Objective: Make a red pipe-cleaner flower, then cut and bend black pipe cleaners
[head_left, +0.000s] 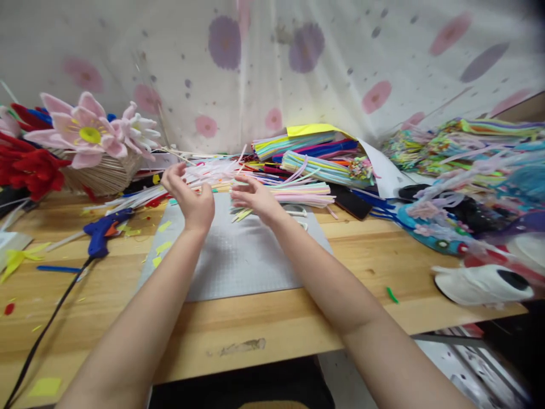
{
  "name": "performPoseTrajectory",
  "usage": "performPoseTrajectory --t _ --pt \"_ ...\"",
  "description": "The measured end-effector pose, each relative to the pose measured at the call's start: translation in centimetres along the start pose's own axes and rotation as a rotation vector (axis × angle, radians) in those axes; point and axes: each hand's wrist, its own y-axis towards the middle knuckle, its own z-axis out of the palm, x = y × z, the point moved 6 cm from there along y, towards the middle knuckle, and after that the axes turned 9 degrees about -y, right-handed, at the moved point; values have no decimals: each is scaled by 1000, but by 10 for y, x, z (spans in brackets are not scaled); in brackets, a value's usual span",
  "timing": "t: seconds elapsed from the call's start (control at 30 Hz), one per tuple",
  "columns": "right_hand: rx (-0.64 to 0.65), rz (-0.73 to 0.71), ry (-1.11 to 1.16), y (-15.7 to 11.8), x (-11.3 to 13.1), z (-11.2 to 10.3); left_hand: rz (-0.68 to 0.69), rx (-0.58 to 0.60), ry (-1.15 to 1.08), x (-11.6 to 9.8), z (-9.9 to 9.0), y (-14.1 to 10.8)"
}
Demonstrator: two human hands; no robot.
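Observation:
Both my arms reach forward over a grey cutting mat (238,267) on the wooden table. My left hand (189,196) is raised above the mat's far left part, its fingers loosely curved and apart, with nothing seen in it. My right hand (255,199) hovers palm inward at the mat's far edge, fingers spread. It is nearest to a bundle of pastel pipe cleaners (304,193), and I cannot tell whether it touches them. White and pink pipe cleaners (213,170) lie loose behind and between my hands.
A blue glue gun (101,230) with its cord lies left, near pink pipe-cleaner flowers (87,133) in a basket. More pipe-cleaner bundles (315,162) are piled at the back. A black phone (351,201) and a white thread spool (481,285) are on the right.

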Motion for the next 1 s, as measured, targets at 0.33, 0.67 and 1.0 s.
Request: performPoseTrajectory --t 0.33,0.67,1.0 --pt "-198 -67 -955 -9 -43 -90 28 784 223 70 19 -80" --pt "-296 92 -1167 41 -46 -155 -96 655 468 147 -44 -15" --pt "-202 39 -1269 25 -21 -123 52 513 402 102 -43 -18"
